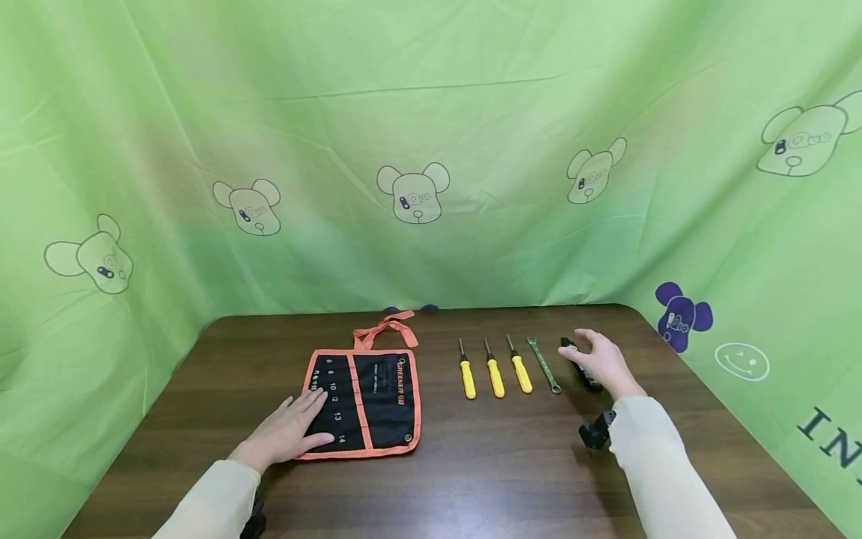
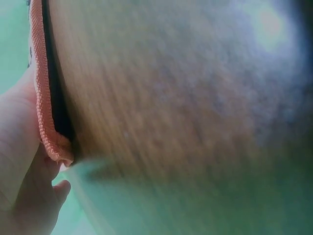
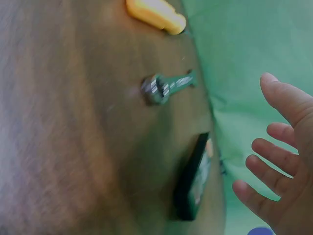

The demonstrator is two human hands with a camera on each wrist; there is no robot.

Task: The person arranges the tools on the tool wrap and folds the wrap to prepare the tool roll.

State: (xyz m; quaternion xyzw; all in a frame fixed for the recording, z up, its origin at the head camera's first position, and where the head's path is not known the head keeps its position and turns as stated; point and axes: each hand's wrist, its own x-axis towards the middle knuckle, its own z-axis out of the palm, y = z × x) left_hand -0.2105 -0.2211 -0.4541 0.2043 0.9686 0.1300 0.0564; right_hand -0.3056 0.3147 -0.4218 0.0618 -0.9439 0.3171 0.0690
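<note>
A black tool roll (image 1: pixel 384 397) with orange trim and printed numbers lies unfolded on the table. My left hand (image 1: pixel 288 430) rests on its left part, fingers extended; in the left wrist view the hand (image 2: pixel 19 142) is beside the orange edging (image 2: pixel 43 98). Over at the right, my right hand (image 1: pixel 604 363) hovers above a slim black oblong object (image 1: pixel 584 367) whose kind I cannot make out. Thumb and fingers are spread with nothing between them. The right wrist view has the hand (image 3: pixel 286 156) apart from that black object (image 3: pixel 193 181). A combination wrench (image 1: pixel 544 367) lies just left of it.
Three yellow-handled screwdrivers (image 1: pixel 468 378) (image 1: pixel 496 378) (image 1: pixel 521 374) lie in a row between the tool roll and the wrench. Orange ties (image 1: pixel 385 329) trail from the roll's top towards the back edge. Green cloth (image 1: pixel 417 262) hangs behind the brown table (image 1: pixel 485 479).
</note>
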